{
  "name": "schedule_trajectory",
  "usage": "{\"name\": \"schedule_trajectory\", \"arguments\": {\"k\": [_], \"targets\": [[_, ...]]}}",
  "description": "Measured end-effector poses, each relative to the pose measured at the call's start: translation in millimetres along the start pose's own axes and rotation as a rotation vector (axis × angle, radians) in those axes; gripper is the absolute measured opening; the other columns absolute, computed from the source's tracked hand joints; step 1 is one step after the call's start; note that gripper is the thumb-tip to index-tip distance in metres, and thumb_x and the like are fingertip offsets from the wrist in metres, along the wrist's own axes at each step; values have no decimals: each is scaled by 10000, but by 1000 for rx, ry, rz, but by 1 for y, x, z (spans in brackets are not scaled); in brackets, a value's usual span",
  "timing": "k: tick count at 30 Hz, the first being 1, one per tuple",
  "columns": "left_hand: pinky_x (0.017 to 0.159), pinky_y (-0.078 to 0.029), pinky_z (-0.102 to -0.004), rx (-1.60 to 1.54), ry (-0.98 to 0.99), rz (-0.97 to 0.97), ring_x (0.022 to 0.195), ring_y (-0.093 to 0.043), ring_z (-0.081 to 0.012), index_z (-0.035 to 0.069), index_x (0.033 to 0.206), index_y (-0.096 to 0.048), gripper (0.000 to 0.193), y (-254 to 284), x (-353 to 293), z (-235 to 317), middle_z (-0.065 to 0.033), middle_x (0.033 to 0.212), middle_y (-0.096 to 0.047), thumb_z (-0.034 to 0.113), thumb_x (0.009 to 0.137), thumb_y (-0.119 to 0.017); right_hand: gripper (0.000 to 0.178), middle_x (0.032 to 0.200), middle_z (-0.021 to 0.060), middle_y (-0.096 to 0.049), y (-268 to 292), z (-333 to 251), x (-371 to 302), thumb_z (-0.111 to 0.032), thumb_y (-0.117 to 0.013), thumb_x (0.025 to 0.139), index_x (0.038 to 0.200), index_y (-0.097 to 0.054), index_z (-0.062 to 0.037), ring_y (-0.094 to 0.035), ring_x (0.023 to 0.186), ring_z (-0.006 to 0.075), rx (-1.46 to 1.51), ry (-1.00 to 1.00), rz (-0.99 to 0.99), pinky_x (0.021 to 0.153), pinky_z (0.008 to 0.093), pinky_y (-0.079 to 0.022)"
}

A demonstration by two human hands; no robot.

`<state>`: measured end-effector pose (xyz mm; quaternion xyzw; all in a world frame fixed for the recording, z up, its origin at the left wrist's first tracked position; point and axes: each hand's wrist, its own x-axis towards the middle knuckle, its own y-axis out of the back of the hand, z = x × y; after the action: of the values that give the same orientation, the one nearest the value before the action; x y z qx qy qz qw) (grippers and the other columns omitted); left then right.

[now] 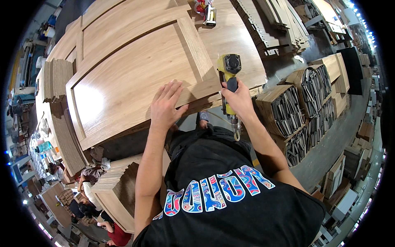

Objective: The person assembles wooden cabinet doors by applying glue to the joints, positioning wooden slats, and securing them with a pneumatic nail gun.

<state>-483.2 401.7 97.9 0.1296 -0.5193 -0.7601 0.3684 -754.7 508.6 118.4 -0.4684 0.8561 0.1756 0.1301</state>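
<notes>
Framing strips (195,45) are already laid around the recessed fields of the wood panel (131,70), beyond and left of the right grip (240,99). Fastening is judged to be under way; how many joints are secured cannot be told. A yellow nail gun (226,62) is grasped by its handle (231,85) in that grip, near the panel's near right corner. Its long axis is run from the head, beyond the grip, back to the air fitting (235,123) on the near side; the hidden nose is apparently pointed downward. The left grip (166,105) is rested, fingers extended, on the panel.
</notes>
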Motion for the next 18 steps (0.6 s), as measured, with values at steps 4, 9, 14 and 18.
{"name": "schedule_trajectory", "arguments": {"k": [4, 9, 14, 18], "targets": [[1304, -447, -511, -17, 31, -13, 1561, -554, -277, 131, 1452, -728, 681, 5, 2, 4, 6, 1646, -636, 273, 814, -919, 411, 1166, 111, -785, 1, 0, 0, -94, -765, 964, 1336, -699, 69, -721, 1076, 181, -61, -15, -3, 973, 335, -562], [1290, -474, -483, -46, 60, -30, 1547, -570, -282, 139, 1452, -732, 698, 5, 5, 2, 9, 1635, -645, 277, 797, -929, 406, 1136, 121, -778, 1, -4, -2, -99, -754, 966, 1331, -701, 70, -719, 1058, 189, -109, -8, -3, 970, 347, -562], [1259, -517, -455, -60, 60, -4, 1507, -614, -275, 147, 1429, -748, 702, 4, 6, 2, 10, 1602, -675, 280, 769, -947, 392, 1125, 127, -775, 4, -2, -2, -90, -751, 964, 1321, -707, 66, -716, 1045, 181, -115, 6, -37, 964, 346, -564], [1248, -531, -434, -54, 60, 10, 1490, -633, -256, 160, 1399, -775, 676, 4, 6, 1, 23, 1578, -699, 291, 762, -960, 403, 1146, 120, -775, 4, 0, -1, -76, -750, 959, 1330, -702, 76, -715, 1040, 169, -93, 5, -37, 962, 333, -564]]}}
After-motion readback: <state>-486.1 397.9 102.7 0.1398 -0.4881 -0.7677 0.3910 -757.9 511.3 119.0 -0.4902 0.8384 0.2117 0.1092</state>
